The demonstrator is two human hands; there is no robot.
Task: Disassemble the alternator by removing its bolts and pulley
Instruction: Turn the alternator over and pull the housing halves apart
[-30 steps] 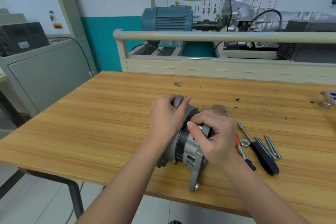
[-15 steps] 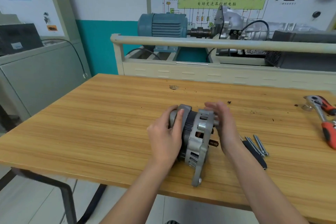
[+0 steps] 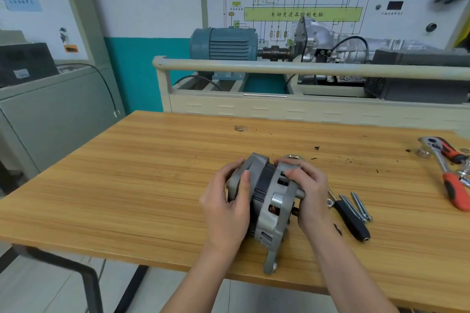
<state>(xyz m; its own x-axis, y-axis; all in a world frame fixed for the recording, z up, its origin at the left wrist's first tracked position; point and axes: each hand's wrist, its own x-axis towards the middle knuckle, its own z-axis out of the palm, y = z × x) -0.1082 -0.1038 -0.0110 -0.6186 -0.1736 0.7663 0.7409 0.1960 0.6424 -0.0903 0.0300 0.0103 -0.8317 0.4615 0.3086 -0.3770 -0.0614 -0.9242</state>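
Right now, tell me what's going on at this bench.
A person holds the alternator on the table, left hand round its rear, right hand on its front housing. Loose bolts and a black-handled tool lie just right of it; a ratchet lies farther right.

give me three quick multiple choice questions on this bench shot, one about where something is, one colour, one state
1. Where do the loose bolts lie relative to the alternator?
A. to its right
B. to its left
C. on top of it

2. What colour is the ratchet handle?
A. blue
B. red-orange
C. green

3. How is the alternator held?
A. by the left hand only
B. by the right hand only
C. by both hands

Answers: 1 A, the bolts lie on the table right of the right hand. 2 B, the grip is red-orange with black. 3 C, one hand grips each end.
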